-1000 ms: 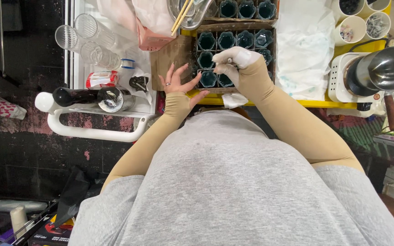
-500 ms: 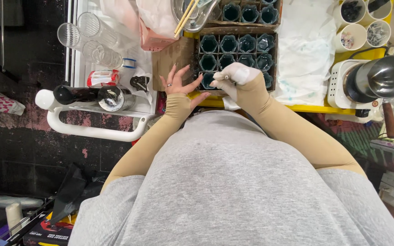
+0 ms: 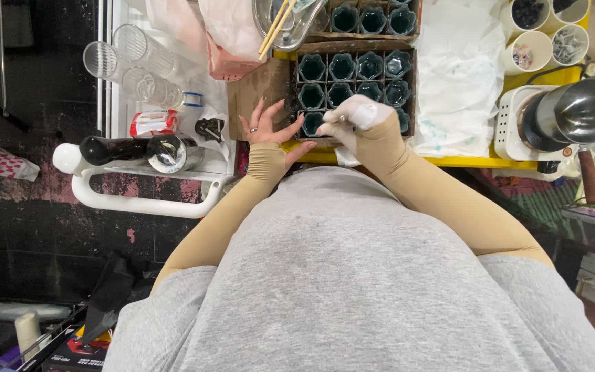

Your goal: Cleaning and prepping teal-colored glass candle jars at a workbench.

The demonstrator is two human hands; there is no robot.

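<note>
Left hand (image 3: 270, 129) splayed open steadying the cardboard tray (image 3: 357, 83); gloved right hand (image 3: 356, 118) pinching something tiny over near-edge cup (image 3: 312, 122), most cups look filled.

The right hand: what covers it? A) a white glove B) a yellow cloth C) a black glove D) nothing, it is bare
A: the right hand wears a white glove above its tan sleeve, over the cardboard box of dark teal cups, while the left hand is bare.
</note>
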